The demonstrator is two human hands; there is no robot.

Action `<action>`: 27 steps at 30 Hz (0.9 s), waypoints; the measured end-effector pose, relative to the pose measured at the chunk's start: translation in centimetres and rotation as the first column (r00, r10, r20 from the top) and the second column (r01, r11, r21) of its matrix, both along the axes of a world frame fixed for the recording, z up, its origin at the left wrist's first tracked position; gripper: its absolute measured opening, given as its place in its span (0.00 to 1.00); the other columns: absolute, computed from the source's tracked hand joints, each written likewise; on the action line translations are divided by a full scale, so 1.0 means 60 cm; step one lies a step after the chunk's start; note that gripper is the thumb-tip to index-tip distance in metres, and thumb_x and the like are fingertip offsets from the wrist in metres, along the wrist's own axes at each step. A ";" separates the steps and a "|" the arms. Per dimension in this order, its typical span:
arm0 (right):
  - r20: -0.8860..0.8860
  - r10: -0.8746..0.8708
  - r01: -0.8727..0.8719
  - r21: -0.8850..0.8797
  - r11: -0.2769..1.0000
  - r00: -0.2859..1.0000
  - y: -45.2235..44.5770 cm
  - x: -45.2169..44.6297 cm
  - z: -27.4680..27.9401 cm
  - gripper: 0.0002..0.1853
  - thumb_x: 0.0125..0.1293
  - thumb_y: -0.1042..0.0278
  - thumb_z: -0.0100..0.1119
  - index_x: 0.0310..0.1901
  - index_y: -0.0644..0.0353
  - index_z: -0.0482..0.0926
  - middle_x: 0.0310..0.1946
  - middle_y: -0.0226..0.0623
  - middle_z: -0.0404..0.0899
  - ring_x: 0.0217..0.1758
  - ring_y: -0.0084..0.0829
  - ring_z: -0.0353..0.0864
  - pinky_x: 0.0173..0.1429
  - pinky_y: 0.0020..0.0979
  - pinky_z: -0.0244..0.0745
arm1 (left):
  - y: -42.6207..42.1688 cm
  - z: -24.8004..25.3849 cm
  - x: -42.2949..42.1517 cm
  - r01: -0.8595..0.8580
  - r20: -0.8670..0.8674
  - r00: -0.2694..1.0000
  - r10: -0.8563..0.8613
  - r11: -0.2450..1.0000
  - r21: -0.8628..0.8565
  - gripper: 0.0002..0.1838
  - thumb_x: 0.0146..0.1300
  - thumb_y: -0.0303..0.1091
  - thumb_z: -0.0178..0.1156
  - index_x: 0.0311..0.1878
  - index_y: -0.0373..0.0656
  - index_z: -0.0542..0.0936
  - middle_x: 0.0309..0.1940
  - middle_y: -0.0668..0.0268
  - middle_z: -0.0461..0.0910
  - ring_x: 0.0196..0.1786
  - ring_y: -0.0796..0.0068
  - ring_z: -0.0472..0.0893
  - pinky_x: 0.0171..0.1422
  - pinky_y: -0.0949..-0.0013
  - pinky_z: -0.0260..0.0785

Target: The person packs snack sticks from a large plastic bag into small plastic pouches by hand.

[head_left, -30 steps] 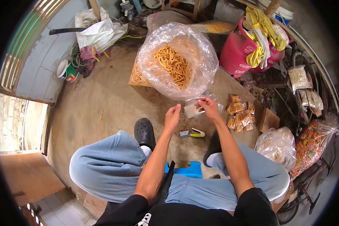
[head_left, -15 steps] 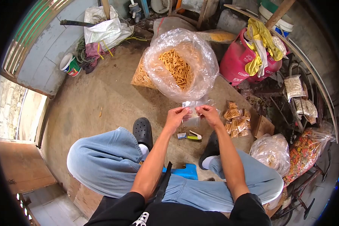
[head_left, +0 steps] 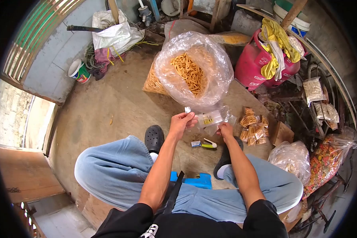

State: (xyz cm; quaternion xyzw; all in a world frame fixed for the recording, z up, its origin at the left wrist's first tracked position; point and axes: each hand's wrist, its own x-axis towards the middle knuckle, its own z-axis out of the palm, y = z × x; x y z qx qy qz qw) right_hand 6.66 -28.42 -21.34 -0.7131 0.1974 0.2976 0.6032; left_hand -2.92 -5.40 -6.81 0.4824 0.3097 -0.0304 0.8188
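A small clear plastic bag with a yellowish printed patch stretches between my hands. My left hand pinches its left end, and a small white piece sticks up above those fingers. On the other side, the closed fingers of my right hand grip the lower right of the plastic. More clear plastic lies just beyond that hand. Past both hands stands a big open plastic sack holding brown stick-shaped snacks. Between my feet are a stapler and a small blue-and-white box.
Filled snack packets lie at the right, near a wooden block. Pink gas cylinders stand behind them. A bag of colourful snacks leans at far right. A blue stool is below me.
My hands have moved apart, the left one leftward and the right one down towards me. The small plastic bag now lies stretched out between them, showing its printed patch.
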 end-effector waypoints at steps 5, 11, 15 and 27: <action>0.334 0.068 0.089 -0.433 0.897 0.940 0.009 0.045 -0.056 0.20 0.58 0.63 0.61 0.49 0.65 0.75 0.33 0.36 0.78 0.34 0.29 0.78 0.34 0.29 0.76 | 0.012 0.024 0.001 0.002 0.099 0.995 -0.011 0.995 0.096 0.10 0.59 0.32 0.66 0.40 0.36 0.81 0.34 0.61 0.84 0.33 0.77 0.83 0.37 0.76 0.74; 0.535 0.099 -0.147 0.049 0.988 0.839 0.080 0.100 0.292 0.19 0.64 0.58 0.58 0.49 0.64 0.77 0.39 0.34 0.81 0.41 0.21 0.78 0.44 0.24 0.72 | 0.018 0.125 0.012 0.009 0.224 0.971 -0.078 0.956 0.293 0.10 0.58 0.32 0.67 0.40 0.35 0.82 0.30 0.62 0.84 0.31 0.77 0.82 0.34 0.76 0.74; 0.687 0.200 -0.379 0.119 0.918 0.699 0.114 0.054 0.502 0.16 0.68 0.59 0.56 0.49 0.63 0.79 0.39 0.30 0.81 0.41 0.20 0.77 0.44 0.23 0.70 | 0.022 0.194 0.028 0.034 0.310 0.935 -0.174 0.912 0.408 0.10 0.62 0.34 0.64 0.38 0.36 0.83 0.30 0.61 0.84 0.30 0.78 0.82 0.35 0.75 0.75; 0.853 0.290 -0.389 -0.114 0.914 0.433 0.134 0.027 0.607 0.16 0.60 0.69 0.65 0.50 0.61 0.80 0.39 0.29 0.81 0.39 0.19 0.75 0.42 0.23 0.69 | 0.059 0.324 0.087 0.200 0.553 0.708 -0.439 0.876 0.440 0.14 0.70 0.33 0.52 0.48 0.31 0.78 0.43 0.57 0.82 0.44 0.72 0.81 0.48 0.69 0.76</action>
